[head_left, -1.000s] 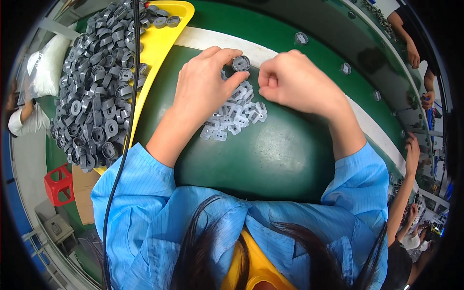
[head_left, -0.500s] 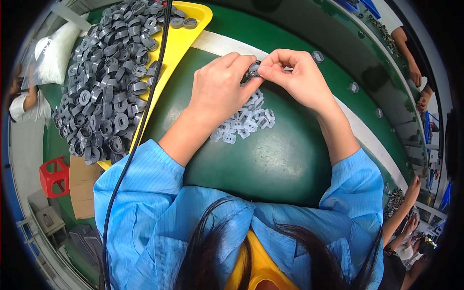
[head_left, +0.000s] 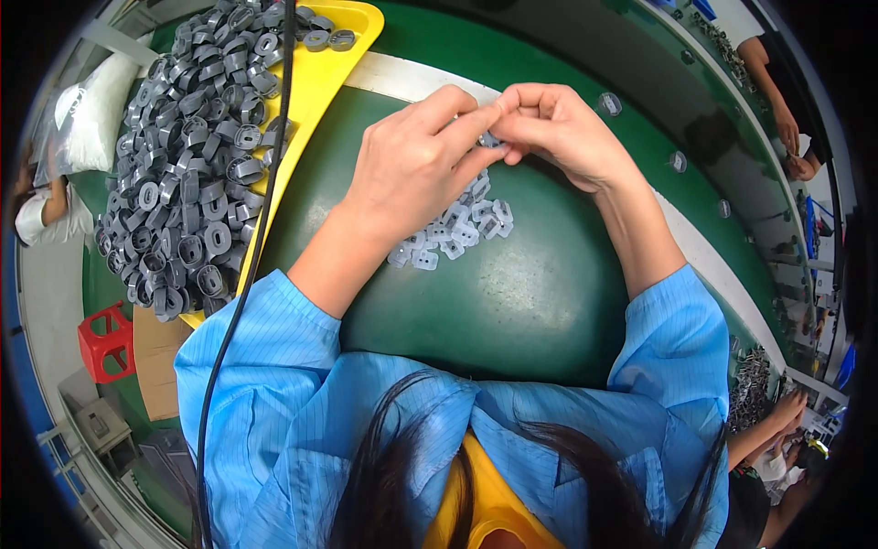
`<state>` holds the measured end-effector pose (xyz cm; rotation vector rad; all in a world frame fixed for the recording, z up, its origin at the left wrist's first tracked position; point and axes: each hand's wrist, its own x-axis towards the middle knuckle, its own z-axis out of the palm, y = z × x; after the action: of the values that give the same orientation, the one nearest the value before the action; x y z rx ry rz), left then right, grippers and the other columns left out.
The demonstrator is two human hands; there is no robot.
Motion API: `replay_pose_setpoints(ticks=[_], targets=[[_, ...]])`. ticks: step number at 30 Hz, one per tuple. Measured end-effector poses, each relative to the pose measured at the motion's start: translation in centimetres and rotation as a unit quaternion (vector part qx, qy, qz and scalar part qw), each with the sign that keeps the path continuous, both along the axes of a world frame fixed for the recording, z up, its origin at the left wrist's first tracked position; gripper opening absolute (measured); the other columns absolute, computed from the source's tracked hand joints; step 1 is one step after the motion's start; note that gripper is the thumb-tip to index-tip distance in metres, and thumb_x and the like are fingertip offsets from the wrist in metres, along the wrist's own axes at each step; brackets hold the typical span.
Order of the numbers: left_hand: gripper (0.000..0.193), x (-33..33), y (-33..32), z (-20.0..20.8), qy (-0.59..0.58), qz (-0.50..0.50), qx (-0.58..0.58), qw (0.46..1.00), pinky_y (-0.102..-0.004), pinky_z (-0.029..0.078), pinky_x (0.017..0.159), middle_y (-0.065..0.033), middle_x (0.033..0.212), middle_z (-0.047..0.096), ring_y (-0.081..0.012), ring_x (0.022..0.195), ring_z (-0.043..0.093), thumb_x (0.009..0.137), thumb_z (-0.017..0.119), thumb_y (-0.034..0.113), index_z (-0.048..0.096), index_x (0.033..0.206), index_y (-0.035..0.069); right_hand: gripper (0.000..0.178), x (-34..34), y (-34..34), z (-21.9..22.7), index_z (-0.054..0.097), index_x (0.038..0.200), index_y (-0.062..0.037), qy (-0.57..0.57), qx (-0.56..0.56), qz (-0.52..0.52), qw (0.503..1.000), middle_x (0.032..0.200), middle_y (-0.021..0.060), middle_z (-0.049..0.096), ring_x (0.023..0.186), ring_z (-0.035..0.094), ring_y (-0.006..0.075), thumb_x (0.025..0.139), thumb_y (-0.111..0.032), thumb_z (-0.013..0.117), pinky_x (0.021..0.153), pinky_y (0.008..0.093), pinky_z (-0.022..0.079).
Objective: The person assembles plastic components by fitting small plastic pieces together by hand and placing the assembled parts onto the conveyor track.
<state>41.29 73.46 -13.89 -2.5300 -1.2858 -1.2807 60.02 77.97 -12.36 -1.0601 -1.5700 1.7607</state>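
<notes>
A small grey plastic part (head_left: 489,140) is pinched between both hands above the far middle of the green table, mostly covered by fingers. My left hand (head_left: 409,157) grips it from the left with thumb and forefinger. From the right, the closed fingers and thumb of my right hand (head_left: 565,137) press on the same part, their tips meeting those of the left. Just below the hands lies a loose heap of small translucent plastic pieces (head_left: 465,233) with holes in them. At the left, a yellow tray (head_left: 322,75) bears a large pile of grey oval plastic parts (head_left: 187,183).
A black cable (head_left: 259,240) hangs down in front of the tray. Beyond the white strip (head_left: 402,78), several translucent pieces (head_left: 610,103) sit spaced along a green surface. Co-workers' hands (head_left: 802,166) show at the right, a red stool (head_left: 107,343) and white bag (head_left: 91,114) at the left.
My fingers have closed further over the grey part, so less of it shows. The right hand has turned slightly, its fingertips now against the left forefinger. The view has shifted a little.
</notes>
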Motion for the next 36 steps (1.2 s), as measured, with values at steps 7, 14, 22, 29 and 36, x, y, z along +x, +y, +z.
replay_pose_setpoints(ticks=[7,14,22,29,36], targets=[[0.039,-1.2,0.8,-0.1,0.000,-0.090,-0.023,0.996,-0.0289,0.051,0.060,-0.0030,0.085,0.062,-0.0183,0.069,0.061,0.066,0.079,0.012,0.068,0.103,0.010,0.016,-0.7,-1.3,1.4,0.063,0.087,0.0020,-0.134,0.100,0.004,0.986,0.076,0.0043,0.064,0.072,0.060,0.0091,0.072,-0.002,0.062,0.067,0.0230,0.049],[0.037,-0.1,0.8,0.4,-0.062,-0.086,-0.046,0.993,-0.0329,0.053,0.063,-0.0057,0.091,0.059,-0.0236,0.074,0.061,0.068,0.078,0.011,0.063,0.102,0.009,0.016,-0.4,0.0,-0.3,0.062,0.092,-0.0016,0.140,-0.043,0.013,0.989,0.082,0.0034,0.064,0.071,0.058,0.0096,0.077,-0.007,0.064,0.069,0.0214,0.047],[0.056,-1.6,0.5,-0.1,-0.051,-0.024,-0.205,0.977,-0.0304,0.049,0.072,-0.0109,0.107,0.054,-0.0204,0.081,0.057,0.072,0.078,0.011,0.050,0.119,0.003,0.020,3.1,3.6,-2.9,0.061,0.091,-0.0029,-0.137,0.165,-0.200,0.956,0.080,0.0028,0.064,0.067,0.054,0.0103,0.076,-0.013,0.067,0.065,0.0244,0.046],[0.037,-4.1,-0.5,-0.5,-0.027,-0.013,-0.231,0.972,-0.0303,0.049,0.076,-0.0106,0.096,0.061,-0.0224,0.088,0.062,0.076,0.075,0.011,0.061,0.109,0.000,0.017,0.5,1.5,-1.5,0.064,0.086,-0.0025,-0.218,0.408,-0.170,0.870,0.076,0.0090,0.062,0.070,0.061,0.0243,0.075,-0.015,0.068,0.067,0.0352,0.050],[0.026,-3.6,1.4,-2.0,-0.261,-0.003,-0.286,0.922,-0.0282,0.051,0.067,-0.0068,0.089,0.066,-0.0127,0.077,0.063,0.096,0.053,0.019,0.063,0.108,-0.002,0.025,-2.5,-0.9,-0.8,0.068,0.084,-0.0002,-0.293,0.332,-0.036,0.896,0.074,0.0127,0.066,0.070,0.066,0.0264,0.074,-0.022,0.074,0.066,0.0351,0.052]])
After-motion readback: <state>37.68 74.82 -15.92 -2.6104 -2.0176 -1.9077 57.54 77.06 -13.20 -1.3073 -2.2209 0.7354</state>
